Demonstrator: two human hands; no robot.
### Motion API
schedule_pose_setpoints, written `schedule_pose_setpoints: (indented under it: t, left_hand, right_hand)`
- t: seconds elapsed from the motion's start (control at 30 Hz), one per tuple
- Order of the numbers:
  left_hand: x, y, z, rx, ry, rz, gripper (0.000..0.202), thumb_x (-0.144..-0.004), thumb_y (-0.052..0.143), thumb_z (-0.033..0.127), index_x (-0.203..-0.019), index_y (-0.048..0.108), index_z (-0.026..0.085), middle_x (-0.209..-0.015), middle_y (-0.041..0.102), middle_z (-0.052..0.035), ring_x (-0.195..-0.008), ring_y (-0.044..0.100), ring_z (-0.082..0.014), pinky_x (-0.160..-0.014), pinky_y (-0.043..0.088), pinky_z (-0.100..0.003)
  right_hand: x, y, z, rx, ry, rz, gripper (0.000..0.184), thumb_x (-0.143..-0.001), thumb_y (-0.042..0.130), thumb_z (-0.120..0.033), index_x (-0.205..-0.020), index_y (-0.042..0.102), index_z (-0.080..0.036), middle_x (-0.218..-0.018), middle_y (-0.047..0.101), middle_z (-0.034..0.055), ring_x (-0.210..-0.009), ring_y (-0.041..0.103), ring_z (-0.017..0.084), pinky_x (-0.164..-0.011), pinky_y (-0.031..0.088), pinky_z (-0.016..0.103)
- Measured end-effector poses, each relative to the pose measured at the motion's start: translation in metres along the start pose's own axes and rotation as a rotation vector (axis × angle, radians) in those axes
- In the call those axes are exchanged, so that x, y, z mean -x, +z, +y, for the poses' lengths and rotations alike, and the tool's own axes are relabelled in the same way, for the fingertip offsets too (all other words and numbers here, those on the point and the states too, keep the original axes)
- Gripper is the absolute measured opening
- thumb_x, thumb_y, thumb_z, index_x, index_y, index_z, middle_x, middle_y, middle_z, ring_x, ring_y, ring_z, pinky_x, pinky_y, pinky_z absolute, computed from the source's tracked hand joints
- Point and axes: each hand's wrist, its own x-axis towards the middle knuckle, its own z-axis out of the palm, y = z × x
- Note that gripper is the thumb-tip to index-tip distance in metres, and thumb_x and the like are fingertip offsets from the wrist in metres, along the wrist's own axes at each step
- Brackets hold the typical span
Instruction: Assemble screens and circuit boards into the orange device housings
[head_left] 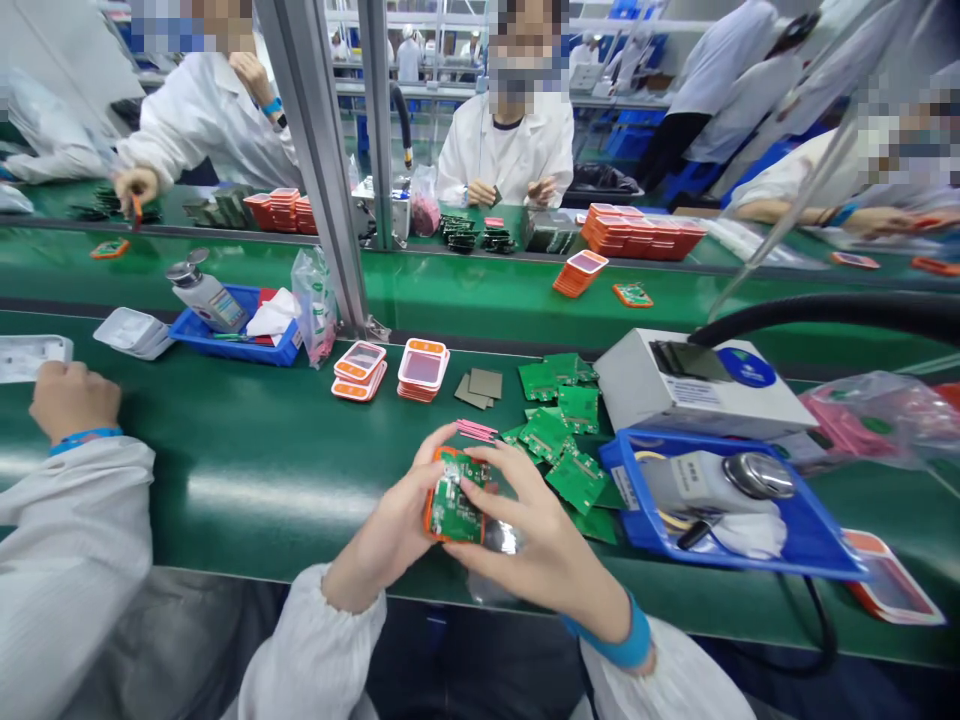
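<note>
Between my two hands, above the near edge of the green bench, is an orange housing with a green circuit board (459,510) seated in it. My left hand (401,515) grips its left side, thumb along the upper edge. My right hand (536,530) closes on the right side, with fingers on the board's face and below the housing. Just beyond my fingertips lie pink strips (477,430) and grey square pads (480,386). Loose green circuit boards (547,432) are heaped to the right. Stacked orange-and-white housings (423,368) stand farther off, beside a second, shorter stack (360,368).
A blue tray (814,545) with a metal-topped bottle sits at right, before a white box (637,390). Another blue tray (270,352) stands left of a metal post (322,170). A co-worker's hand (75,400) rests at left. More people work across the green conveyor (465,285).
</note>
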Motion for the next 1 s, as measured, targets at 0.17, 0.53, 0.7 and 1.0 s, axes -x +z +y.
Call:
schedule_pose_setpoints:
  t: [0.17,0.53,0.7,1.0]
  left_hand:
    - [-0.008,-0.004,0.044,-0.934,0.439,0.172,0.057,-0.088,0.049,0.05,-0.139,0.036,0.028,-0.118,0.064,-0.006,-0.114,0.056,-0.026,-0.104,0.036,-0.047]
    - [-0.057,-0.044,0.02,-1.155,1.045,0.074,0.067,-0.066,0.075,0.029,-0.124,0.043,0.021,-0.118,0.056,-0.0103,-0.116,0.052,-0.0259,-0.1,0.044,-0.047]
    - [-0.054,-0.048,0.024,-1.259,1.028,0.06,0.066,-0.065,0.076,0.028,-0.123,0.045,0.02,-0.116,0.058,-0.0107,-0.116,0.05,-0.0262,-0.1,0.044,-0.047]
    - [-0.061,-0.048,0.021,-1.257,1.009,-0.008,0.063,-0.062,0.075,0.029,-0.118,0.046,0.02,-0.108,0.06,-0.0092,-0.106,0.054,-0.0248,-0.092,0.048,-0.045]
  right_hand:
    - [-0.027,0.003,0.009,-1.014,0.427,0.25,0.033,-0.073,0.076,-0.046,-0.099,0.073,-0.026,-0.117,0.066,0.0073,-0.116,0.056,0.029,-0.102,0.041,0.054]
    - [-0.053,0.038,0.009,-1.926,0.887,0.219,0.037,-0.074,0.074,-0.046,-0.102,0.067,-0.023,-0.102,0.072,-0.0003,-0.093,0.065,0.022,-0.097,0.046,0.047]
    - [-0.047,0.041,0.008,-1.989,0.933,0.246,0.036,-0.077,0.072,-0.046,-0.104,0.066,-0.022,-0.104,0.072,-0.0002,-0.095,0.066,0.02,-0.093,0.049,0.041]
    - [-0.036,0.041,0.013,-1.999,1.019,0.327,0.037,-0.077,0.072,-0.046,-0.104,0.066,-0.022,-0.1,0.073,-0.0011,-0.092,0.066,0.019,-0.087,0.05,0.037]
